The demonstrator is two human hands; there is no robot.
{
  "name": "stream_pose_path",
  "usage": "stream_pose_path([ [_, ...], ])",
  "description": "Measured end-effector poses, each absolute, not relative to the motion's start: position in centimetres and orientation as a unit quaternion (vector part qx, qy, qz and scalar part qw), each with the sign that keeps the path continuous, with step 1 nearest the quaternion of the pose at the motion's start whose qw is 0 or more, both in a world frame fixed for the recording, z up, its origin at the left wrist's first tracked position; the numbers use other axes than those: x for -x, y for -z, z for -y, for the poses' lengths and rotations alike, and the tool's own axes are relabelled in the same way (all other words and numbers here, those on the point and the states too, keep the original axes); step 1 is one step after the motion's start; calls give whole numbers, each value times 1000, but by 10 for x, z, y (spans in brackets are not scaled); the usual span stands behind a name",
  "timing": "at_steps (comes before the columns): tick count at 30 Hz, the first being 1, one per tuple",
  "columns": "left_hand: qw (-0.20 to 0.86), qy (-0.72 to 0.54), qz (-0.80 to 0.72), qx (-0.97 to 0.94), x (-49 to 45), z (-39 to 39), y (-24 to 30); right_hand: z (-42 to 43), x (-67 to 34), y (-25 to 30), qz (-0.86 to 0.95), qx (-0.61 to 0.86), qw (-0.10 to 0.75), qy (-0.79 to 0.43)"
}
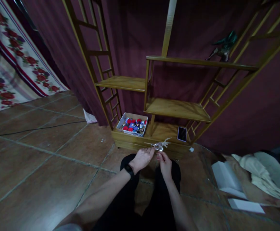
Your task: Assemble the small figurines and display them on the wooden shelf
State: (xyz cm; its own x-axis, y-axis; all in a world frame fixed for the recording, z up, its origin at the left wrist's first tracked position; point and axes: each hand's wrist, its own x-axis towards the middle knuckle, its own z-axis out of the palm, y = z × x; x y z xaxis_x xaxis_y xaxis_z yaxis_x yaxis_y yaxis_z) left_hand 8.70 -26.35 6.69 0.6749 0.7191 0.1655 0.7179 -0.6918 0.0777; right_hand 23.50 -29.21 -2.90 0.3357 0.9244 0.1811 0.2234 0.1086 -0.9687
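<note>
A small clear, shiny ornament (158,146) with pale spiky, branch-like ends is held up in front of the shelf; its exact kind is too small to tell. My left hand (144,158), with a dark band on the wrist, grips it from the left, fingers closed at its edge. Just below its right part, the fingers of my right hand (164,161) are pinched together against its underside; what sits between their tips is hidden. Beyond my left hand, an open cardboard box (143,132) of red, blue and white small pieces stands on the bottom shelf.
A wooden display shelf (176,109) rises ahead, with a phone-like dark tablet (181,134) low on its right and a dark figurine (223,48) higher up. White boxes (228,179) and cream cloth (258,170) lie at the right. A black cable (34,129) crosses the tiled floor at left.
</note>
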Motion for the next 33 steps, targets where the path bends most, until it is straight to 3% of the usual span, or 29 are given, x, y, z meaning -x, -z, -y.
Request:
stream_pose_path([
  [24,-21,-134,-318,-938,-91,254,-80,302,-239,12,409,627,582,-319],
  [33,11,-240,-371,-897,-86,254,-90,307,-233,-18,425,607,589,-321],
])
